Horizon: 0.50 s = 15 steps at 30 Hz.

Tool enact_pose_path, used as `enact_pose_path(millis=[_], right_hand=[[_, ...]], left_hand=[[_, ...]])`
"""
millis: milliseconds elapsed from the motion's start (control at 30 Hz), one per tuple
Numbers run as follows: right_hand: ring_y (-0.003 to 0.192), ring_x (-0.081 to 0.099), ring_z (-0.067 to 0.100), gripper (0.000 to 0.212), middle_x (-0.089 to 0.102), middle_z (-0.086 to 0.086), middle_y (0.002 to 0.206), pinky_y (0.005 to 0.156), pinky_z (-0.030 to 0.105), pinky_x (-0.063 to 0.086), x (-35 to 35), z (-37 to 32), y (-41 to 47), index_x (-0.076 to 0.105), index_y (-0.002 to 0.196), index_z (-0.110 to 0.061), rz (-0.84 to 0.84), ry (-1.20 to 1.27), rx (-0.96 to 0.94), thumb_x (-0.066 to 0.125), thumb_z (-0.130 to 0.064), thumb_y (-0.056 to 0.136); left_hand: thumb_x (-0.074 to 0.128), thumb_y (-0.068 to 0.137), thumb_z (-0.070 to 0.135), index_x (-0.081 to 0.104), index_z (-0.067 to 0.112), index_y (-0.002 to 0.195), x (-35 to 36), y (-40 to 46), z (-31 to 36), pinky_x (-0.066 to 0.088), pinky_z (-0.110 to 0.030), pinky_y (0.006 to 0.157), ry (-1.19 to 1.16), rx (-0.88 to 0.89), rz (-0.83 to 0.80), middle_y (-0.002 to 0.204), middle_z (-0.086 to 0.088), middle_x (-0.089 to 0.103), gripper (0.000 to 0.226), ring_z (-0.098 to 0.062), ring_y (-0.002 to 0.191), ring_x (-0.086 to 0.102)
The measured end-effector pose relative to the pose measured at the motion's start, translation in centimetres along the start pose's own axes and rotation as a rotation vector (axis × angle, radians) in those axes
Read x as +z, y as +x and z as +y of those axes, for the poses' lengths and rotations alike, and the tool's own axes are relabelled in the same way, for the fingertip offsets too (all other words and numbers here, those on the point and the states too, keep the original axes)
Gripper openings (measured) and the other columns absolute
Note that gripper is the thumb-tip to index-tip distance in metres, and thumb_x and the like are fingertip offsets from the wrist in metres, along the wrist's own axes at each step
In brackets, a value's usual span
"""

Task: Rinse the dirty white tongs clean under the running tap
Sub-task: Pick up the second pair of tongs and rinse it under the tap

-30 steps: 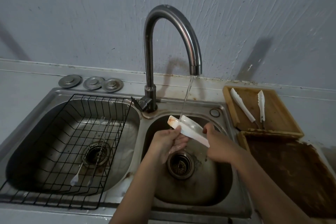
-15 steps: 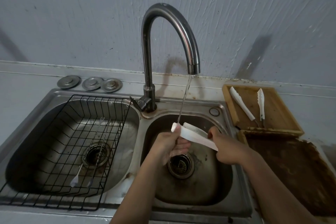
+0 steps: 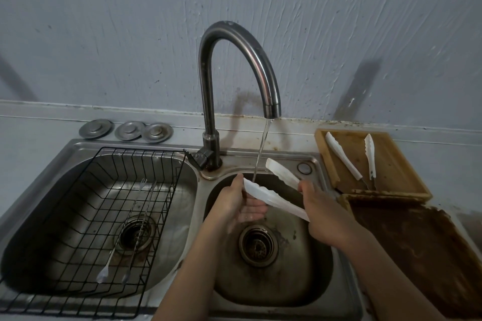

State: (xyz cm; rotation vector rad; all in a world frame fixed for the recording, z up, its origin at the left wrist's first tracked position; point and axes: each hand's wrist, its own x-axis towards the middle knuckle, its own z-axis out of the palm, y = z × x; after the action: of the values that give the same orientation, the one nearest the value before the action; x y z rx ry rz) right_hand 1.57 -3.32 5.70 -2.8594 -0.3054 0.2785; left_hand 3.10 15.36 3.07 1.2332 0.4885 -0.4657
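Observation:
White plastic tongs (image 3: 273, 197) are spread apart over the right sink basin (image 3: 300, 281). Their near arm lies under the thin water stream (image 3: 260, 154) from the curved steel tap (image 3: 234, 65). The far arm (image 3: 283, 173) points up toward the back rim. My right hand (image 3: 326, 214) grips the hinge end of the tongs. My left hand (image 3: 238, 203) holds the tip of the near arm, thumb on top and fingers underneath.
The left basin holds a black wire rack (image 3: 104, 216) with thin metal utensils (image 3: 125, 232). Three metal drain plugs (image 3: 125, 130) sit behind it. Right of the sink stand a wooden tray (image 3: 391, 164) with another white tongs (image 3: 370, 156) and a stained brown tray (image 3: 417, 255).
The tongs have opened wider, the far arm swinging up toward the back rim. Both hands have shifted slightly right, and the near arm is now under the stream.

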Motion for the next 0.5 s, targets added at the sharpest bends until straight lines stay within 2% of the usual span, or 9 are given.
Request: enact_pose_path(millis=[167, 267, 333, 400, 500], right_hand=[[0.095, 0.050, 0.017, 0.044, 0.049, 0.003, 0.118, 0.077, 0.029, 0.047, 0.0, -0.9, 0.7, 0.034, 0.120, -0.018, 0.219, -0.061, 0.031, 0.054, -0.004, 0.084], [0.107, 0.049, 0.023, 0.042, 0.046, 0.004, 0.122, 0.081, 0.033, 0.050, 0.4, -1.8, 1.2, 0.033, 0.124, -0.015, 0.282, -0.076, 0.028, 0.050, -0.005, 0.088], [0.113, 0.047, 0.025, 0.041, 0.047, 0.004, 0.123, 0.082, 0.032, 0.049, 0.8, -2.0, 1.4, 0.033, 0.125, -0.014, 0.298, -0.082, 0.027, 0.049, -0.005, 0.088], [0.108, 0.049, 0.021, 0.043, 0.049, 0.003, 0.122, 0.081, 0.028, 0.047, 1.1, -2.1, 1.5, 0.033, 0.125, -0.015, 0.310, -0.071, 0.028, 0.052, -0.007, 0.088], [0.106, 0.050, 0.019, 0.052, 0.049, 0.003, 0.123, 0.083, 0.028, 0.046, 1.8, -2.2, 1.5, 0.030, 0.128, -0.017, 0.303, -0.038, 0.024, 0.056, -0.007, 0.085]], left_hand=[[0.028, 0.097, 0.047, 0.062, 0.001, 0.078, 0.5, 0.9, 1.1, 0.054, -0.030, 0.047, 0.002, 0.102, 0.012, 0.051, -0.013, 0.066, 0.060, -0.024, 0.048, 0.064], [0.035, 0.096, 0.045, 0.064, 0.001, 0.068, 0.6, 1.3, 1.2, 0.055, -0.029, 0.048, 0.011, 0.189, 0.071, 0.048, -0.010, 0.064, 0.060, -0.022, 0.046, 0.064], [0.039, 0.096, 0.041, 0.065, 0.004, 0.064, 0.4, 1.2, 1.1, 0.055, -0.026, 0.045, 0.020, 0.241, 0.080, 0.048, -0.007, 0.063, 0.055, -0.017, 0.044, 0.063], [0.045, 0.095, 0.034, 0.064, 0.007, 0.066, 0.2, 1.0, 0.8, 0.053, -0.022, 0.043, 0.019, 0.270, 0.054, 0.051, -0.004, 0.061, 0.044, -0.011, 0.044, 0.061], [0.055, 0.092, 0.021, 0.064, 0.009, 0.071, 0.1, 0.8, 0.3, 0.055, -0.020, 0.052, 0.020, 0.265, -0.006, 0.062, -0.007, 0.062, 0.025, -0.008, 0.050, 0.061]])
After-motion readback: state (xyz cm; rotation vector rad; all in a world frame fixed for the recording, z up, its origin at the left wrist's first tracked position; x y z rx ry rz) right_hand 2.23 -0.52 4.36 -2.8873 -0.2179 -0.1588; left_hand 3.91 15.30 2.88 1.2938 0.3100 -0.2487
